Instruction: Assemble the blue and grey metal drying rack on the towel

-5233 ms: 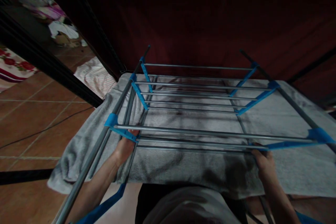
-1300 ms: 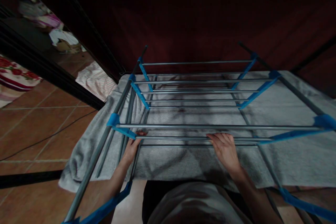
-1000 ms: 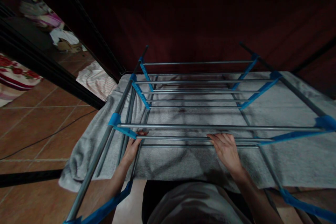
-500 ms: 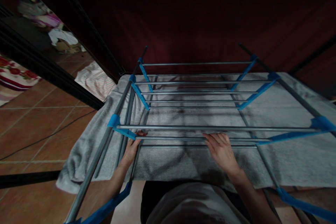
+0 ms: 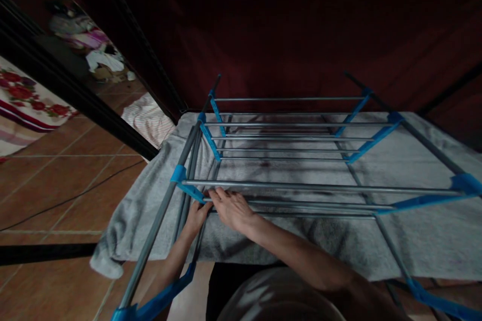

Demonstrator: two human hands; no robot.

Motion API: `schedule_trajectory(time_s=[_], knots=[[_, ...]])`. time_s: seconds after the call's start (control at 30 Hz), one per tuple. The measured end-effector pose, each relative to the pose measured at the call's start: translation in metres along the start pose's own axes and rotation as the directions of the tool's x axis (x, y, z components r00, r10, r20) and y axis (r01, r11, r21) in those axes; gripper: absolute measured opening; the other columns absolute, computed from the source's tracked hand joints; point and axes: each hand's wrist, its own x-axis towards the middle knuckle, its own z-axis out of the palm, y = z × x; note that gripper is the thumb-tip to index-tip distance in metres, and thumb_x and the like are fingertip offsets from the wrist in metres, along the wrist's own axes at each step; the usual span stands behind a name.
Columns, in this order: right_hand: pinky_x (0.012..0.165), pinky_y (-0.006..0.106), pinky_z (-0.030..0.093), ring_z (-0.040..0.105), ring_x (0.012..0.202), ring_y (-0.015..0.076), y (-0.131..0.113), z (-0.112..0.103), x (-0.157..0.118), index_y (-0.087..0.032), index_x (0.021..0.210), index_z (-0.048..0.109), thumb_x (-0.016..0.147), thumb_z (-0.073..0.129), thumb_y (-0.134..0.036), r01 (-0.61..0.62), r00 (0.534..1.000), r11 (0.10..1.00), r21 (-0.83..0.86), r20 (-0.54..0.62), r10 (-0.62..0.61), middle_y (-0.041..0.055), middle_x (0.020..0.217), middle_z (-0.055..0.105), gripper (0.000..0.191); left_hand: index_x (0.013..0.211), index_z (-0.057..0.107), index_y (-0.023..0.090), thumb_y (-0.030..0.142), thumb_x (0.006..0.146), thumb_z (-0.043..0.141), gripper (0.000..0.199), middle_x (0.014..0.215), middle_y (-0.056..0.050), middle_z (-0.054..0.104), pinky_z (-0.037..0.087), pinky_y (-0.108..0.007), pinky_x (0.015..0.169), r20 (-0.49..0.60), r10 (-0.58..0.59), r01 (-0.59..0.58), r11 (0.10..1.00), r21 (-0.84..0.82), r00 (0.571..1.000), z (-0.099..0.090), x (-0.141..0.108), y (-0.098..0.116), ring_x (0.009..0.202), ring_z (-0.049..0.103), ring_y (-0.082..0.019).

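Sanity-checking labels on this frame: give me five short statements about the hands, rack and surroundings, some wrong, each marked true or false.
1. The left hand and right hand both touch the drying rack. True.
2. The hands are at opposite ends of the rack. False: they are close together near its left end.
3. Grey fabric shows beneath the rods. True.
4. The rack's joints are red. False: its connectors are blue.
5. Floral-patterned cloth shows at the picture's left edge. True.
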Motion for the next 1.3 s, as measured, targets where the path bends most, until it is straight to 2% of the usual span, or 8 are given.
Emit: schedule_trajectory(time_s=[0.2, 0.37, 0.63, 0.83, 0.93, 1.13, 1.2, 1.3], knots=[[0.074, 0.037, 0.056, 0.068, 0.093, 0.0230, -0.011, 0.014, 0.021, -0.013, 0.135, 0.045, 0.098, 0.035, -0.011, 0.044, 0.998, 0.998, -0.047, 0.038, -0.042, 0.0160, 0.120, 0.063, 0.039, 0.079, 0.067, 0.020, 0.057, 0.065, 0.069, 0.039, 0.081, -0.007, 0.073, 0.054, -0.046, 0.089, 0.028, 0.000, 0.002, 0.997, -0.076, 1.000, 0.004, 0.004, -0.013, 0.089, 0.067, -0.030], [0.074, 0.038, 0.056, 0.069, 0.091, 0.0230, -0.009, 0.014, 0.026, -0.014, 0.126, 0.053, 0.097, 0.034, -0.009, 0.069, 0.994, 0.997, -0.028, 0.089, -0.066, 0.0142, 0.118, 0.065, 0.034, 0.083, 0.068, 0.018, 0.054, 0.066, 0.068, 0.040, 0.090, -0.009, 0.074, 0.053, -0.050, 0.092, 0.022, -0.001, 0.003, 0.994, -0.106, 1.000, 0.007, 0.003, -0.016, 0.094, 0.067, -0.032], [0.081, 0.040, 0.056, 0.070, 0.095, 0.0231, -0.006, 0.003, 0.029, -0.015, 0.132, 0.050, 0.095, 0.033, -0.009, 0.060, 0.984, 0.998, -0.005, 0.168, -0.058, 0.0127, 0.120, 0.067, 0.041, 0.090, 0.069, 0.022, 0.047, 0.070, 0.066, 0.032, 0.102, -0.010, 0.073, 0.049, -0.050, 0.100, 0.022, 0.007, -0.005, 0.994, -0.106, 1.000, 0.009, 0.000, -0.011, 0.106, 0.064, -0.033], [0.078, 0.042, 0.055, 0.070, 0.093, 0.0261, -0.006, 0.005, 0.030, -0.013, 0.126, 0.054, 0.097, 0.032, -0.009, 0.068, 0.982, 0.998, 0.008, 0.177, -0.068, 0.0128, 0.116, 0.068, 0.037, 0.084, 0.067, 0.017, 0.043, 0.071, 0.062, 0.030, 0.085, -0.009, 0.072, 0.054, -0.047, 0.088, 0.047, -0.004, 0.010, 0.993, -0.115, 0.999, 0.010, -0.001, -0.012, 0.093, 0.067, -0.030], [0.081, 0.041, 0.054, 0.068, 0.094, 0.0252, -0.008, 0.009, 0.028, -0.013, 0.128, 0.053, 0.098, 0.032, -0.010, 0.055, 0.990, 0.999, -0.002, 0.133, -0.054, 0.0133, 0.116, 0.067, 0.036, 0.081, 0.067, 0.017, 0.043, 0.070, 0.062, 0.029, 0.084, -0.010, 0.072, 0.055, -0.046, 0.085, 0.057, 0.009, -0.002, 0.994, -0.111, 0.998, 0.009, -0.001, -0.012, 0.088, 0.067, -0.030], [0.100, 0.041, 0.045, 0.056, 0.113, 0.0238, -0.005, 0.008, -0.005, -0.013, 0.142, 0.044, 0.100, 0.037, -0.016, 0.111, 0.985, 0.994, 0.014, -0.132, -0.108, 0.0141, 0.130, 0.060, 0.043, 0.084, 0.068, 0.019, 0.049, 0.068, 0.066, 0.035, 0.089, -0.008, 0.073, 0.053, -0.047, 0.091, 0.047, 0.056, -0.052, 0.995, -0.089, 0.997, 0.007, 0.001, -0.011, 0.092, 0.067, -0.030], [0.101, 0.039, 0.045, 0.052, 0.117, 0.0230, 0.003, 0.009, -0.029, -0.017, 0.143, 0.044, 0.099, 0.041, -0.016, 0.168, 0.974, 0.985, 0.044, -0.163, -0.159, 0.0121, 0.137, 0.056, 0.045, 0.089, 0.069, 0.019, 0.051, 0.071, 0.067, 0.037, 0.095, -0.009, 0.073, 0.048, -0.048, 0.100, 0.024, 0.075, -0.073, 0.994, -0.077, 0.997, 0.007, 0.002, -0.012, 0.101, 0.066, -0.030], [0.099, 0.037, 0.046, 0.053, 0.113, 0.0209, 0.021, 0.017, -0.071, -0.021, 0.137, 0.052, 0.095, 0.049, -0.013, 0.197, 0.974, 0.977, 0.080, -0.126, -0.186, 0.0084, 0.132, 0.060, 0.043, 0.089, 0.070, 0.019, 0.053, 0.072, 0.068, 0.038, 0.103, -0.011, 0.071, 0.037, -0.048, 0.112, -0.017, 0.105, -0.106, 0.993, -0.055, 0.994, 0.007, 0.005, -0.015, 0.116, 0.060, -0.031]])
